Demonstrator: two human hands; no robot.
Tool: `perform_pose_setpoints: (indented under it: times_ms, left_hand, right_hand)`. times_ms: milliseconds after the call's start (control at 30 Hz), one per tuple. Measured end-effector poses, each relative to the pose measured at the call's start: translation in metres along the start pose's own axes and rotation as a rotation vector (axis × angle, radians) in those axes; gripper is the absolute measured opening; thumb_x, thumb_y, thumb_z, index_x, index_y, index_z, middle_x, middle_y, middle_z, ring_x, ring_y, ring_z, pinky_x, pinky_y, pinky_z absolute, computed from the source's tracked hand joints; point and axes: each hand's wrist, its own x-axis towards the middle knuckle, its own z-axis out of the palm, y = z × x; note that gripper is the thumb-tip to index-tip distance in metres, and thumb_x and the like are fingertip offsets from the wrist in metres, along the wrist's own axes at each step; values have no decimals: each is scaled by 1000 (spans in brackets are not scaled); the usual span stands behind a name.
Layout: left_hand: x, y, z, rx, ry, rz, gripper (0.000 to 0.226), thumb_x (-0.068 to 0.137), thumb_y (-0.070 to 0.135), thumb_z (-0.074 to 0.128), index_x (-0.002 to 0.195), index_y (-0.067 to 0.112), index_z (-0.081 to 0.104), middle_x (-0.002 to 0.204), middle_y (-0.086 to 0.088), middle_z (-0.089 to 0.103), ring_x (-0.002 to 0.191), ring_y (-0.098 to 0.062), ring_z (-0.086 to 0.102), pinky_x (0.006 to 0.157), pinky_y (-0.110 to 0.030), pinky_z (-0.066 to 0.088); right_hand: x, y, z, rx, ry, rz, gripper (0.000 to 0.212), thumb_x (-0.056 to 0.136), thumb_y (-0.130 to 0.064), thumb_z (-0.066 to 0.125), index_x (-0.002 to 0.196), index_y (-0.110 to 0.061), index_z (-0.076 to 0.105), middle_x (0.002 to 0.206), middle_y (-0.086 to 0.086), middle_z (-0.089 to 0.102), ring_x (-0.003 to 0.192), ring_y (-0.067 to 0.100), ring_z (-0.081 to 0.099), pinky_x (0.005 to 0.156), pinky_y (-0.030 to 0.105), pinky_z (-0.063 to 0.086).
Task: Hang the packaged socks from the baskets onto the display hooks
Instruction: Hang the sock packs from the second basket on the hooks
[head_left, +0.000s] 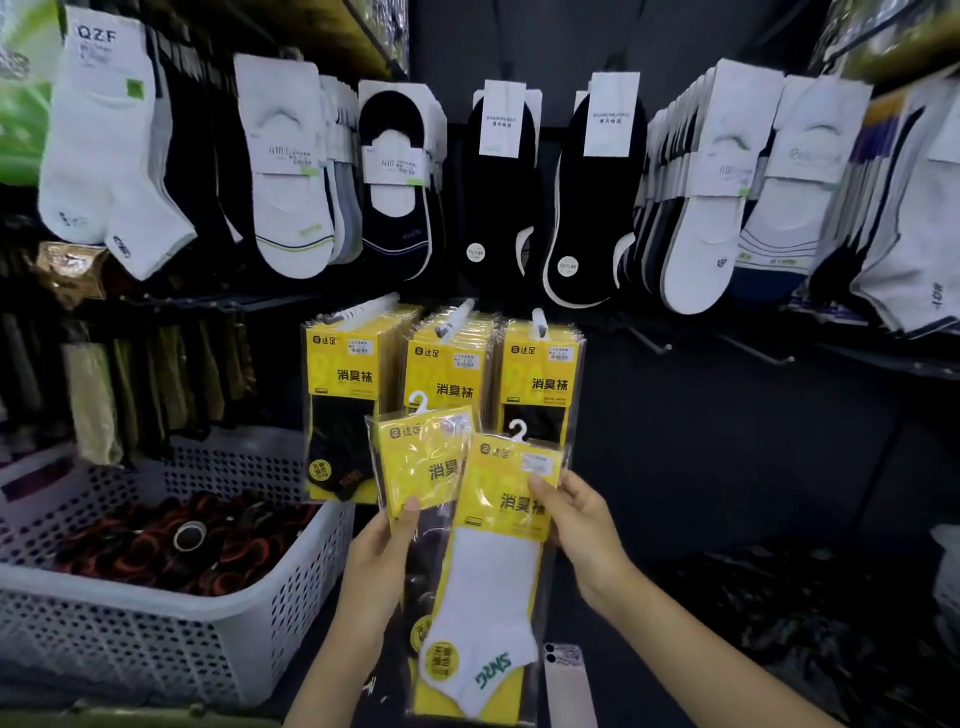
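The front sock pack (493, 545) has a yellow card and a white sock with green lettering, the hanging packs (343, 405) hold black socks, and the perforated basket (156, 623) is white.

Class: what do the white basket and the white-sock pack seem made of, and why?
Basket: probably moulded plastic, matt white; regular holes, thick rim. Pack: clear glossy film, judging by glare and crinkles, over a yellow insert, likely card.

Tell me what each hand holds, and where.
Left hand pinches the dark-sock pack at its yellow card's lower edge; right hand pinches the white-sock pack at its card's right side.
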Motion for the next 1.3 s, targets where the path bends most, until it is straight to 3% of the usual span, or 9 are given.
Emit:
perform_pose_setpoints:
  times_ms: [267, 400, 667, 767, 867, 1000, 1133, 1200, 1300]
  left_hand:
    - [7, 4, -22, 8, 53, 41, 20, 92, 42, 49, 102, 38, 66, 103, 19, 70, 104, -1, 61, 90, -25, 44]
    - [6, 5, -24, -5, 66, 50, 22, 89, 45, 50, 99, 36, 67, 98, 23, 71, 98, 3, 63, 79, -19, 43]
    - [8, 2, -21, -10, 71, 33, 28, 82, 53, 50, 102, 41, 66, 105, 23, 69, 106, 2, 59, 91, -26, 41]
    - [8, 3, -18, -3, 60, 27, 32, 77, 57, 49, 101, 43, 64, 110, 21, 67, 110, 0, 56, 97, -31, 38]
    - [9, 3, -16, -14, 59, 14, 27, 77, 57, 50, 96, 44, 65, 105, 22, 68, 106, 4, 55, 92, -27, 37]
    - [10, 2, -15, -8, 54, 9, 25, 77, 57, 50, 90, 45, 66, 95, 28, 69, 95, 10, 58, 79, -20, 39]
    - [11, -2, -14, -2, 41, 25, 27, 86, 50, 50, 105, 38, 66, 106, 22, 69, 102, 6, 60, 89, -22, 42]
    - [11, -3, -11, 3, 38, 18, 20, 89, 47, 50, 102, 41, 65, 102, 29, 68, 99, 13, 58, 85, -16, 41]
    - [10, -1, -4, -1, 14, 5, 17, 88, 47, 50, 97, 44, 64, 97, 35, 66, 91, 20, 57, 78, -13, 38]
  right_hand:
    - [40, -59, -26, 14, 203, -183, 9, 93, -22, 59, 93, -15, 66, 78, -4, 75, 67, 6, 71, 52, 17, 53]
    - [64, -78, -22, -50, 202, -215, 9, 94, -22, 58, 92, -20, 66, 83, -5, 73, 70, 4, 70, 55, 17, 54]
    - [100, -71, -7, -147, 165, -190, 10, 96, -21, 56, 90, -19, 65, 93, 3, 70, 82, 15, 67, 75, 30, 56]
    - [112, -64, -6, -121, 214, -156, 10, 94, -22, 59, 91, -16, 65, 93, 5, 70, 84, 18, 67, 69, 27, 57]
    - [123, -56, -7, -124, 308, -140, 18, 88, -29, 67, 91, -11, 66, 88, 1, 68, 78, 11, 65, 58, 16, 50]
    - [127, -38, -15, -160, 451, -123, 28, 81, -28, 75, 96, -8, 62, 86, 0, 65, 77, 10, 60, 65, 18, 45]
    - [107, -19, -22, -205, 535, -104, 32, 81, -23, 75, 103, -7, 57, 94, 3, 59, 81, 12, 55, 67, 20, 46]
    - [92, -11, -20, -198, 463, -91, 33, 84, -26, 72, 105, -7, 56, 94, 3, 58, 82, 13, 55, 73, 27, 52]
    - [61, -7, -7, -209, 205, -40, 20, 89, -33, 64, 99, -17, 57, 98, 5, 62, 84, 16, 61, 76, 30, 53]
